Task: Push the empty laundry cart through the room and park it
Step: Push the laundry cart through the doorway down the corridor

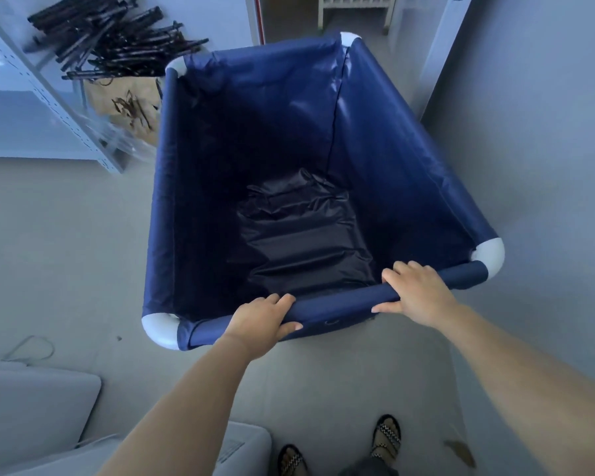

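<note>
The navy-blue fabric laundry cart with white plastic corner joints stands on the grey floor, its right side close to a pale wall. Inside it lies only its own crumpled dark liner at the bottom. The left hand and right hand are each curled around the cart's near padded rail, fingers over the top, thumbs on the near side. Left of the cart, a heap of black hangers rests on a metal shelf rack, above a brown paper bag.
</note>
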The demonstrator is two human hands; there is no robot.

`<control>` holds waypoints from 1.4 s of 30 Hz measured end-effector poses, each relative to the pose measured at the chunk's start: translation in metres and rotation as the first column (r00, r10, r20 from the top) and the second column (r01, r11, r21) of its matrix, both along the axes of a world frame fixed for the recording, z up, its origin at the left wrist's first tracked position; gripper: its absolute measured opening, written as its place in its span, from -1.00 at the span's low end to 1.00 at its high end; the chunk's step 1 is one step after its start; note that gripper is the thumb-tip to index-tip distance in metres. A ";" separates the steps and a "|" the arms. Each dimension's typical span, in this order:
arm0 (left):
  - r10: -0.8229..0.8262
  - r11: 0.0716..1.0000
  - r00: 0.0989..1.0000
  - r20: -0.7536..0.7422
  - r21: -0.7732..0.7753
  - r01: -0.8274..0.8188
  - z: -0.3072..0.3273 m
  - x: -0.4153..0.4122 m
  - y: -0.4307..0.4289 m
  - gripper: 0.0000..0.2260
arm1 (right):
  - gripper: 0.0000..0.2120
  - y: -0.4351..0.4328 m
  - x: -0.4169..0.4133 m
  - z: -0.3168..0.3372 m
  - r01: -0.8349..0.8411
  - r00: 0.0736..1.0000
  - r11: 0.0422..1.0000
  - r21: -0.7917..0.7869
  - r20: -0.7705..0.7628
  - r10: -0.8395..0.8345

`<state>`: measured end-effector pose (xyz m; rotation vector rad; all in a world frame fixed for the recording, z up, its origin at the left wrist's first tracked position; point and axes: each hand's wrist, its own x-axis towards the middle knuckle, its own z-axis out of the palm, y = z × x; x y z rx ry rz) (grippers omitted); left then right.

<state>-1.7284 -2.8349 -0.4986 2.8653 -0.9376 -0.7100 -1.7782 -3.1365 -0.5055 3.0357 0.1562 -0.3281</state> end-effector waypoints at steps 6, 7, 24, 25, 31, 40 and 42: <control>-0.014 0.999 1.000 -0.022 -0.043 0.013 -0.001 -0.025 0.019 -0.58 | -0.40 0.020 -0.032 0.002 0.050 0.997 0.998 0.024 -0.053 -0.048; -0.016 0.999 1.000 -0.022 -0.040 0.016 -0.001 -0.027 0.022 -0.58 | -0.39 0.024 -0.035 0.003 0.054 0.997 0.998 0.023 -0.056 -0.053; 0.067 0.997 0.998 -0.013 0.048 -0.066 0.008 -0.065 0.038 -0.58 | -0.40 0.044 -0.069 0.008 0.093 0.979 0.987 0.133 -0.195 -0.066; 0.074 0.996 0.997 -0.004 0.046 -0.074 0.007 -0.069 0.033 -0.59 | -0.41 0.038 -0.070 0.009 0.089 0.977 0.988 0.126 -0.205 -0.062; 0.094 0.994 0.995 -0.037 0.068 -0.091 0.008 -0.095 -0.015 -0.59 | -0.42 -0.008 -0.078 0.015 0.034 0.966 0.995 0.095 -0.258 -0.008; 0.151 0.988 0.987 -0.050 0.046 -0.149 0.005 -0.149 -0.097 -0.59 | -0.38 -0.092 -0.103 0.015 -0.094 0.969 0.995 0.035 -0.225 0.099; 0.162 0.987 0.985 -0.050 0.031 -0.161 0.003 -0.160 -0.110 -0.58 | -0.38 -0.107 -0.110 0.015 -0.108 0.968 0.993 0.036 -0.222 0.114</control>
